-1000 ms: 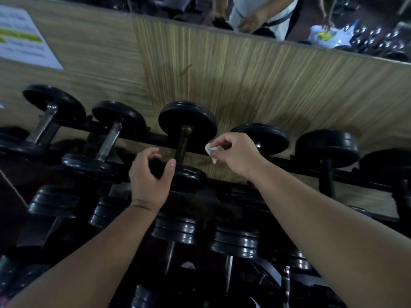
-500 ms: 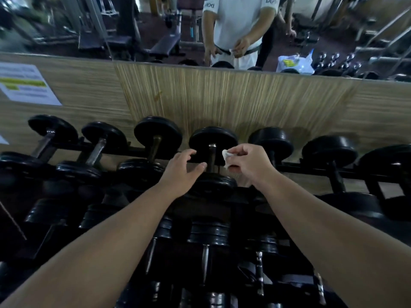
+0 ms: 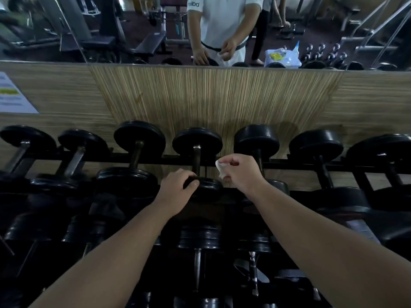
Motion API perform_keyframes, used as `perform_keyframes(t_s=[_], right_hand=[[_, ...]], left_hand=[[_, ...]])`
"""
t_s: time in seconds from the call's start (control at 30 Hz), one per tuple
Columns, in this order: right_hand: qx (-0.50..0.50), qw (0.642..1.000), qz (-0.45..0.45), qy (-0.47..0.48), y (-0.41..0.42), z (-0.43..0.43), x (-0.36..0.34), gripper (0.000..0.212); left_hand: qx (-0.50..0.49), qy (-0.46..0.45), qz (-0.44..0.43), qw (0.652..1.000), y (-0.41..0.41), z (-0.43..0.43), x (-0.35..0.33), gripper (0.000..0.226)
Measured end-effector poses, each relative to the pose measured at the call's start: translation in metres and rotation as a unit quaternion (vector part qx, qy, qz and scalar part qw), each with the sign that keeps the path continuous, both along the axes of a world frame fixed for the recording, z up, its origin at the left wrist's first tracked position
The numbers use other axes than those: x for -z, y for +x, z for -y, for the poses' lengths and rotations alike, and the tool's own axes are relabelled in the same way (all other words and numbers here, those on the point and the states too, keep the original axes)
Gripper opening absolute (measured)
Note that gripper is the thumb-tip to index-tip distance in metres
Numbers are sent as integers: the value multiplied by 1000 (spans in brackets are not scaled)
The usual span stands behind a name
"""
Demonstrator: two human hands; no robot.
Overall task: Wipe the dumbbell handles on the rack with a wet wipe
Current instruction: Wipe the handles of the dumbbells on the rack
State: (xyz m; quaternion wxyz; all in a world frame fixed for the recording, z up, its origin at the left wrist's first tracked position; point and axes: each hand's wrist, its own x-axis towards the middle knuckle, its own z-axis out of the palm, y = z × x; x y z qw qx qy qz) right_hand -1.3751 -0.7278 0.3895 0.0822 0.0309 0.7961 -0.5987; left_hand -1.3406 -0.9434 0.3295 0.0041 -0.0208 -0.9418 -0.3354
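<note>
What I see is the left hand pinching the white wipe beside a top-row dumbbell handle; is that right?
Not quite. The head view shows the right hand, not the left, pinching the white wipe beside the dumbbell handle. The left hand grips that dumbbell's near weight.

Looking forward and down from head height through one wide-angle lens. Facing squarely onto the black metal dumbbell rack (image 3: 289, 166) and the striped wood-grain wall panel (image 3: 211, 103) behind. Sitting close, taking in the bare left forearm (image 3: 115, 252) and right forearm (image 3: 311, 236) from the bottom edge. Catching the wall mirror (image 3: 133, 30) along the top.
</note>
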Motion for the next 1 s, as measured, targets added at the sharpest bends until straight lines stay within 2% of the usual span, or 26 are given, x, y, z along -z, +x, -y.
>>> perform_keyframes(t_s=[0.1,0.17,0.3,0.37,0.47,0.57,0.7,0.8,0.9,1.0], right_hand=[[2,1000,-14,9,-13,8,12,28],[12,999,-8,39,-26,14,19,33],[5,998,-6,65,-58,32,39,18],[-2,998,-14,69,-71,43,47,20],[6,995,-42,93,-89,57,55,14],[13,989,-77,123,-99,68,64,5],[-37,979,-108,166,-100,78,77,13],[-36,974,-114,192,-105,76,77,11],[-88,979,-60,176,-101,68,73,9],[-190,963,-22,188,-94,57,74,9]], left_hand=[[1,16,-28,999,3,3,12,40],[-7,29,-52,998,5,0,18,41],[-4,46,-107,993,5,0,28,38],[-10,60,-120,991,4,2,34,39],[-59,129,-75,987,6,12,42,45],[-58,119,-57,990,6,20,54,53],[-45,142,-88,985,3,22,62,52],[-43,151,-132,979,3,22,68,62],[-61,139,-146,978,3,19,71,63],[-75,137,-152,976,3,15,73,64]])
